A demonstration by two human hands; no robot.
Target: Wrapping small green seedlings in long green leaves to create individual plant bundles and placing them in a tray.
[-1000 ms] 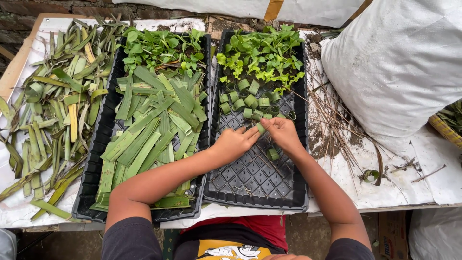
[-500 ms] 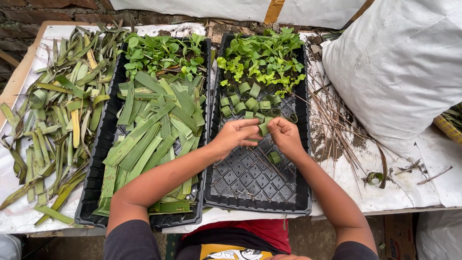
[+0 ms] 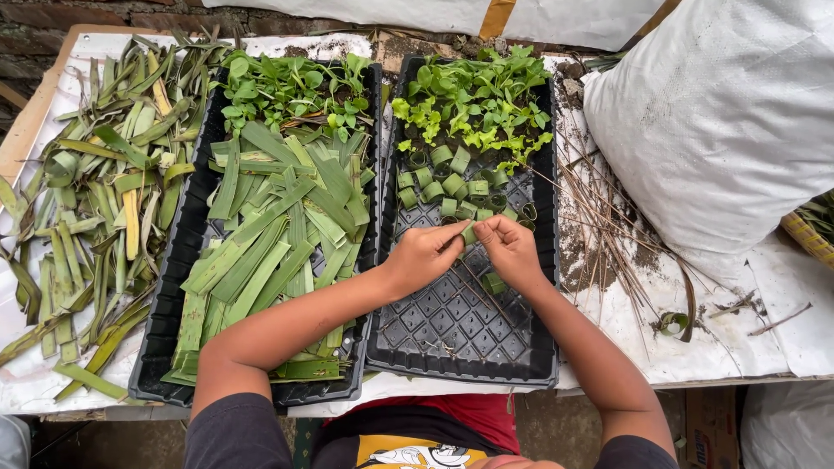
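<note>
A short strip of green leaf (image 3: 469,233) sits pinched between the two hands, above the middle of the black plastic seedling tray (image 3: 460,334) on the right. It is too small and too covered by fingertips to tell which way its long axis runs or whether it is already curled.

The left hand (image 3: 426,256) reaches in from the left, its fingers (image 3: 452,236) drawn close together with the tips on the strip. The right hand (image 3: 511,247) meets it from the right, fingers (image 3: 488,227) likewise bunched narrow and closed on the same piece. The two sets of fingertips are just beside each other, almost touching.

What shows of the strip is fresh mid-green, the same colour as the small rolled leaf rings (image 3: 447,187) standing in rows in the tray cells just beyond the hands. One more ring (image 3: 493,283) lies in a cell just below the right hand. Past the rings, the far end of this tray holds light green seedlings (image 3: 473,100).

The second black tray (image 3: 165,321) on the left carries a heap of flat long green leaf strips (image 3: 278,234) and leafy plants (image 3: 291,87) at its far end. Loose yellowing leaf trimmings (image 3: 95,200) cover the white-sheeted tabletop (image 3: 730,347) further left, and a large white sack (image 3: 730,122) sits to the right.
</note>
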